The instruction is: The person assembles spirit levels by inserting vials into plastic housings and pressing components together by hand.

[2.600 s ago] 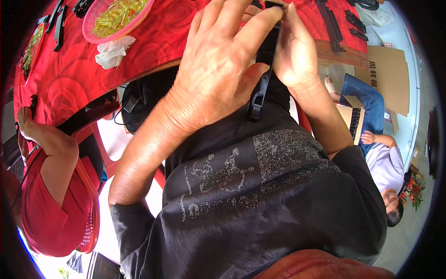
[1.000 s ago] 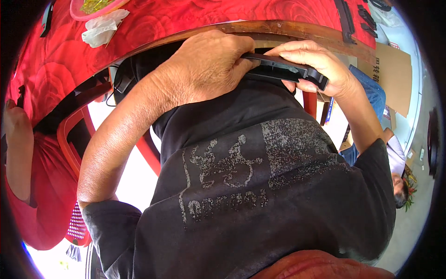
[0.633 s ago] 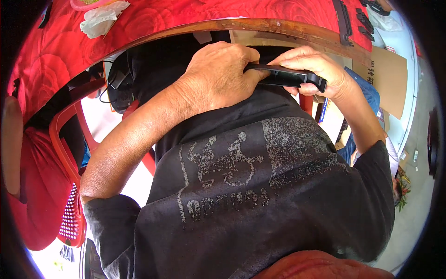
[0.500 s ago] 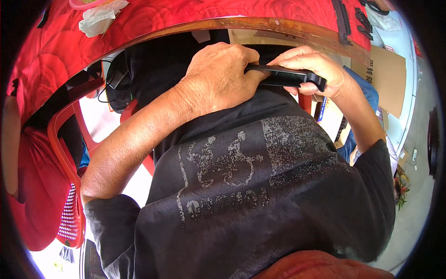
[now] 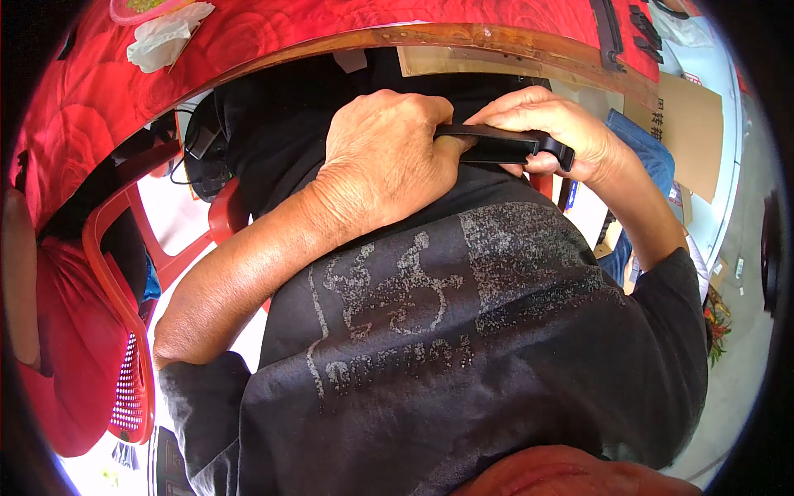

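Right now I'm holding a long, narrow black plastic piece [image 5: 501, 149] in front of my belly, just above my lap and near the wooden edge of the desk [image 5: 463, 38]. It is lying almost level between my hands, sloping slightly down toward my right. Its surface is looking smooth and dark, with a faint shine running along the upper bar; beneath that bar a second, blockier strip is showing, and a shadowed recess is lying between the two. Toward my right the upper bar is ending in a curved, hook-like tip with a notch on its underside. My left hand [image 5: 393, 157] is gripping the other end, its thumb and forefinger closing on the plastic, while the remaining fingers are hiding behind the back of the hand. My right hand [image 5: 566, 132] is clasping the piece near the hooked tip, with fingers [image 5: 517, 100] reaching over the top and others supporting it from below. Behind it my black shirt [image 5: 513, 364] is making the outline hard to read in places. Farther off, similar dark strips [image 5: 608, 33] are lying on the desk's red cloth [image 5: 331, 23].
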`<state>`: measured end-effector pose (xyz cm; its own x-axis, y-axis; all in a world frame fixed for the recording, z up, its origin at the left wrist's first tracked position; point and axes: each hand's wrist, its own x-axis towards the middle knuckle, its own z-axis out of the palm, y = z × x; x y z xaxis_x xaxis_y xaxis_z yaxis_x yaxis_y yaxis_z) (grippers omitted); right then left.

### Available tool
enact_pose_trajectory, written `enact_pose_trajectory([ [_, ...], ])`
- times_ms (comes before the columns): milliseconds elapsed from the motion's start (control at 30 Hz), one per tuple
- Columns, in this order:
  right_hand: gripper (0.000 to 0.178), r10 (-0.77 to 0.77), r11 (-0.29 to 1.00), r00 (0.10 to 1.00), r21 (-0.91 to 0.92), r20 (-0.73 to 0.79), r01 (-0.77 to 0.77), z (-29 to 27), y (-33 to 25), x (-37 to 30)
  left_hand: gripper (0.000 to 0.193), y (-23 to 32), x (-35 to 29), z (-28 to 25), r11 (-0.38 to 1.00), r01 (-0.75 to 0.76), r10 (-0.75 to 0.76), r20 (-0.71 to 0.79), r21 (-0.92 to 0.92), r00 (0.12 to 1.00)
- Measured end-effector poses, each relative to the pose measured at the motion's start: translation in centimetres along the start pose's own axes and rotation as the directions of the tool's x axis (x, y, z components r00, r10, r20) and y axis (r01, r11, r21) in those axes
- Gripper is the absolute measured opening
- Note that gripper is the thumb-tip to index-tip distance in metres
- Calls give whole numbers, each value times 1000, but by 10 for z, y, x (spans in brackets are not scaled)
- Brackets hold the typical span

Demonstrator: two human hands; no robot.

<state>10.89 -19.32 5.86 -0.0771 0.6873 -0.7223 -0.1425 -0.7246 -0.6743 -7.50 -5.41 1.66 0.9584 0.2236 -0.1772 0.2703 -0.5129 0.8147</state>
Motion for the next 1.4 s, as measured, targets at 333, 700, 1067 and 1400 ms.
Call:
enact_pose_trajectory([
  [333,51,149,971,988,191,-27,-141,0,-3,3,36,-2,1,-1,999,-29,28,-23,-41,999],
  [700,57,-382,796,917,-464,115,389,-6,15,3,39,0,1,3,999,-12,8,-62,-53,998],
  [1067,31,171,970,975,198,-144,-141,19,-16,-11,37,3,4,3,998,10,-12,-43,-56,999],
  [1400,26,100,986,969,151,-227,-66,26,-8,-13,36,2,2,3,1000,-18,17,-44,-14,999],
])
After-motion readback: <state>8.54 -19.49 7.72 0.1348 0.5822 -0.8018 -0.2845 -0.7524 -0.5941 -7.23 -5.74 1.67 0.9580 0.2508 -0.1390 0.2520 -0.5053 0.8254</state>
